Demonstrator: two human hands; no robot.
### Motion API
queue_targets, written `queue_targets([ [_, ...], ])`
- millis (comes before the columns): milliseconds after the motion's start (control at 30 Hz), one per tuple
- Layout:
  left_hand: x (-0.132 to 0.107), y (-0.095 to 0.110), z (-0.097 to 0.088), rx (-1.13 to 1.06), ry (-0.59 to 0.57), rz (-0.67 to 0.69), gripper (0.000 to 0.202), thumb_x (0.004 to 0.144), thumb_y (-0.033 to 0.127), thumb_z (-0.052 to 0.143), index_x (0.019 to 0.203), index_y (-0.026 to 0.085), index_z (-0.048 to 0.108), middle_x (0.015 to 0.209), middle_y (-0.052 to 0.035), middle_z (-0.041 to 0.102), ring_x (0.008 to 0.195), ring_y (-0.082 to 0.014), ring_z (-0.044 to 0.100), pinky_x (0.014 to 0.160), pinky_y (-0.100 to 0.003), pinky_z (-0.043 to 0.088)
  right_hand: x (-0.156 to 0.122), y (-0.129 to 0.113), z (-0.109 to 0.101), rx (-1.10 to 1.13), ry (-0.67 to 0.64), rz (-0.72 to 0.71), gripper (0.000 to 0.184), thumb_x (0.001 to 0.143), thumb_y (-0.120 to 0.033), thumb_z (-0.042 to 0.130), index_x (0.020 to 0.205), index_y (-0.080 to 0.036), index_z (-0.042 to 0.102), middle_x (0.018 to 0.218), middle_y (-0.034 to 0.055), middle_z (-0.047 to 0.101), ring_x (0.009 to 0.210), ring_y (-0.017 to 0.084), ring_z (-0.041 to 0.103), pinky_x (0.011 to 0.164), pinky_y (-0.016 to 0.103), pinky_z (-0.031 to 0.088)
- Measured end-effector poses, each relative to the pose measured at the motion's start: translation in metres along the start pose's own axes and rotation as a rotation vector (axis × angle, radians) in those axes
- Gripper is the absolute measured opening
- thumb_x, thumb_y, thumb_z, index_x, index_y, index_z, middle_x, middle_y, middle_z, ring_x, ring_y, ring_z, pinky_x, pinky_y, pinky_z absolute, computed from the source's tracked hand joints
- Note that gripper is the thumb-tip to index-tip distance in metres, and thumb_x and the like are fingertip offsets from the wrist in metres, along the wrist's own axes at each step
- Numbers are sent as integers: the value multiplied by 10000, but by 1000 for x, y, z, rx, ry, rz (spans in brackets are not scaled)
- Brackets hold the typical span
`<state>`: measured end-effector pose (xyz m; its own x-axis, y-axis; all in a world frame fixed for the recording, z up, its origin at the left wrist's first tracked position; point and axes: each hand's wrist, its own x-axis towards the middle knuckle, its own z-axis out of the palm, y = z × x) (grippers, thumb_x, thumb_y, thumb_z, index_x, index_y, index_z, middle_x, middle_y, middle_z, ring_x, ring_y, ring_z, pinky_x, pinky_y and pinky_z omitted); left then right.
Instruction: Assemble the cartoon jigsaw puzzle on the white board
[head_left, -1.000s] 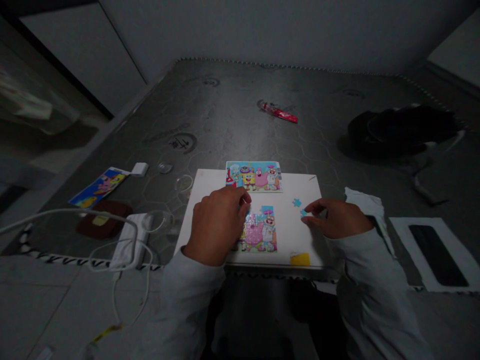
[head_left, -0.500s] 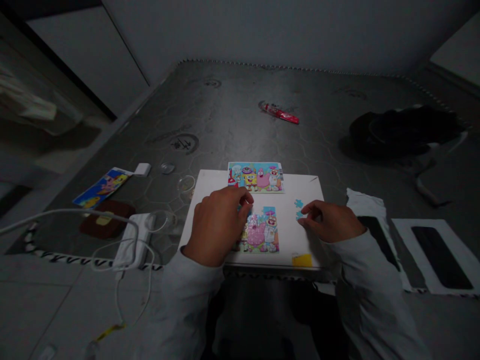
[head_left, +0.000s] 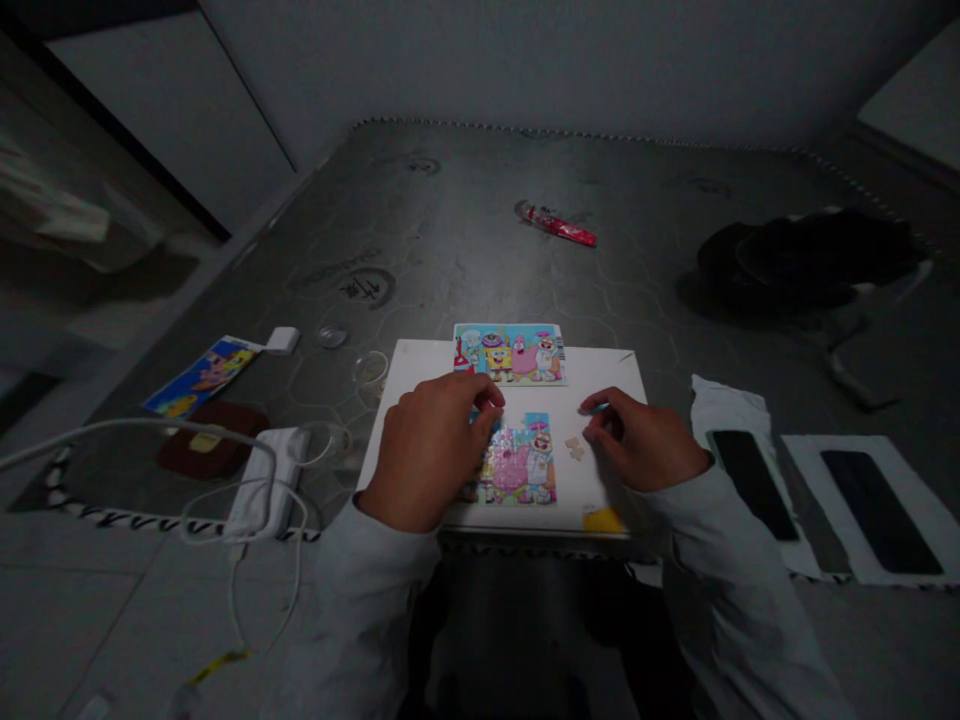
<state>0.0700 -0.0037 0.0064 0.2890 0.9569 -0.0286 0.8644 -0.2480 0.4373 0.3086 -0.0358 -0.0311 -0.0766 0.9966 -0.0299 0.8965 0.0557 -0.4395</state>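
A partly assembled jigsaw puzzle (head_left: 514,468) of cartoon characters lies on a white box-like board (head_left: 487,516). Over its left part rests my left hand (head_left: 435,445), thumb and index fingertip drawn together in a pinch; whatever they hold, if anything, is hidden. My right hand (head_left: 649,440) is right of the puzzle, with thumb and index finger apart. A sliver of blue, seemingly a puzzle piece (head_left: 600,408), shows by its index finger. Just left of its thumb lies a beige puzzle piece (head_left: 575,448), back side up. Behind the puzzle is a matching picture card (head_left: 517,355).
On the left are a white power strip (head_left: 268,485) with cables, a brown case (head_left: 210,440), a blue cartoon packet (head_left: 206,375) and clear round lids. Two phones (head_left: 879,510) lie at right. Farther back are a red-wrapped item (head_left: 559,225) and a black bag (head_left: 802,260).
My right hand has shifted slightly left and its fingers have spread. Two blue pieces showed there before; now one beige-backed piece lies nearer the puzzle. My left hand has hardly moved.
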Motion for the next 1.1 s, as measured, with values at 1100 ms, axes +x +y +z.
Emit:
queue_targets([
  [1100, -5, 22, 0, -384, -52, 142, 236, 917, 418, 583, 977, 272, 758, 954, 36, 775, 878, -166, 690, 795, -287, 456, -14, -49, -11, -71, 503, -532, 102, 912, -191, 598, 973, -184, 678, 852, 19, 772, 713, 156, 715, 636, 274, 514],
])
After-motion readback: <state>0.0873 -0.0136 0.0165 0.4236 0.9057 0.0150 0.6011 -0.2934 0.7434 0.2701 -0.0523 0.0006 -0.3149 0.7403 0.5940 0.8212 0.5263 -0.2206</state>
